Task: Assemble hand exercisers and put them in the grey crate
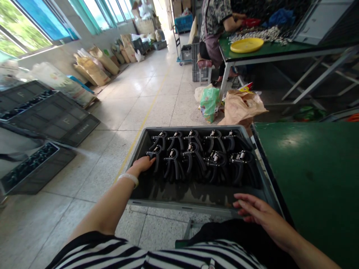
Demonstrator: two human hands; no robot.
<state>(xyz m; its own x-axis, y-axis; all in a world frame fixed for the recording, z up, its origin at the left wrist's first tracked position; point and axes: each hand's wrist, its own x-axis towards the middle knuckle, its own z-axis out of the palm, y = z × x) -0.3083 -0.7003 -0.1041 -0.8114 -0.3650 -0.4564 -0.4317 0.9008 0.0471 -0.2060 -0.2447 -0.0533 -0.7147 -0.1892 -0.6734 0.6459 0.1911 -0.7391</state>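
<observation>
A grey plastic crate (179, 198) in front of me holds two rows of black hand grip strengtheners (192, 158) with silver springs, standing handles down. At the crate's left side, my left hand (143, 163) is closed on the leftmost grip strengthener (157, 155) of the nearer row; its fingers are partly hidden. My right hand (252, 209) hovers over the crate's near right edge. Its fingers are apart and nothing is in them. Closest to it are the grip strengtheners (242, 166) at the right end of the nearer row.
A green table (314, 179) adjoins the crate on the right. Grey crates (67, 119) of dark parts stand at left. Beyond, a person (214, 33) sits at a green workbench (269, 56) with a yellow tray (246, 45). A brown paper bag (242, 106) sits behind the crate.
</observation>
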